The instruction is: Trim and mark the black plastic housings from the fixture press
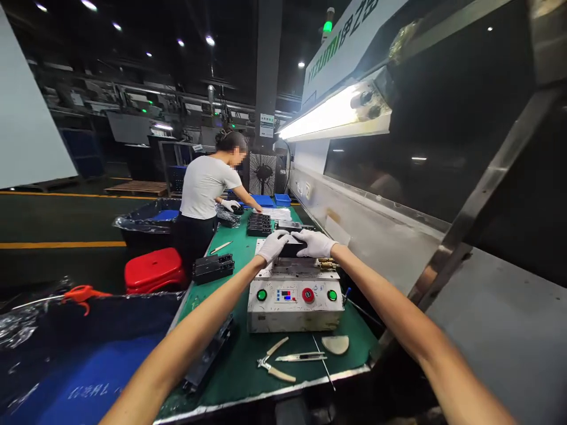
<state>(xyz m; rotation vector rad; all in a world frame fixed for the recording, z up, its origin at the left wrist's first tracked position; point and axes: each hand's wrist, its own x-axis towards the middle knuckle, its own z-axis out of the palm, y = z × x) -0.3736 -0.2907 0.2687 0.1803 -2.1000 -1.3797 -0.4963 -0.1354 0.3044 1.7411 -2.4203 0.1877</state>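
Both my gloved hands meet on a black rectangular block (290, 248) lying on top of a metal benchtop machine (295, 305), which has green and red buttons and a small digital display. My left hand (272, 246) grips the block's left end, and my right hand (313, 243) presses over its right end. The white gloves hide much of the block. Brass fittings (328, 264) stick out just below my right hand. Nearer me on the green mat (248, 366) lie beige-handled pliers (275, 361), a utility knife (301, 356) and a beige pad (335, 345).
Black part stacks (213, 268) lie left of the machine, with more (260, 224) farther along. A co-worker (204, 189) in gloves works at the bench's far end. A red stool (155, 270) and a plastic-lined bin (146, 224) stand left; a metal panel (381, 248) walls the right.
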